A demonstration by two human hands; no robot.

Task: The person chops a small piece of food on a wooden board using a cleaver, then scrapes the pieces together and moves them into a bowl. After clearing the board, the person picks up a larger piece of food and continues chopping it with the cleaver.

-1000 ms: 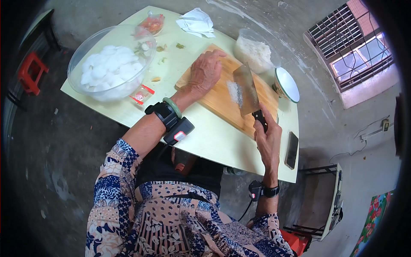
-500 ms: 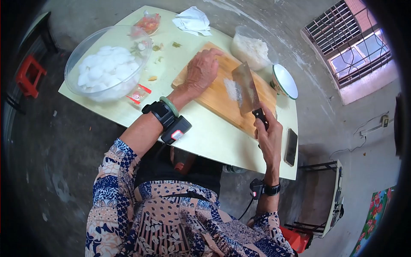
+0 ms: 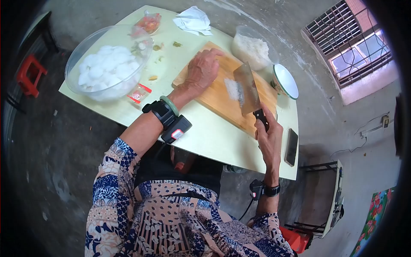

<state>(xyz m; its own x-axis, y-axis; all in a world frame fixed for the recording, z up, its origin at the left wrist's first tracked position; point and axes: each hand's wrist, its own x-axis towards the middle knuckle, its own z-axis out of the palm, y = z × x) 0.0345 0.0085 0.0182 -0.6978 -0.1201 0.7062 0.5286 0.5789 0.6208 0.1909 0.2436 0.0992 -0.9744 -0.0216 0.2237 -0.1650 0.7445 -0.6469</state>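
Note:
My right hand (image 3: 269, 132) is wrapped round the black handle of a cleaver (image 3: 247, 89). Its broad blade stands over the wooden cutting board (image 3: 231, 118), just right of a small heap of finely chopped white food (image 3: 233, 89). My left hand (image 3: 204, 69) rests on the board's upper left part, fingers bent and pressed together; whether anything is under them is hidden. Behind the board sits a clear container (image 3: 251, 49) of white shredded food, beside a green-rimmed white bowl (image 3: 285, 81).
A large clear bowl (image 3: 107, 68) of white rounded pieces stands at the table's left. Near it are a red-and-white packet (image 3: 139, 93), a bag of reddish food (image 3: 149, 23) and a white cloth (image 3: 192, 20). A phone (image 3: 291, 147) lies by the right edge.
The cleaver blade has tilted slightly and shifted a little to the right. My left hand is in nearly the same place.

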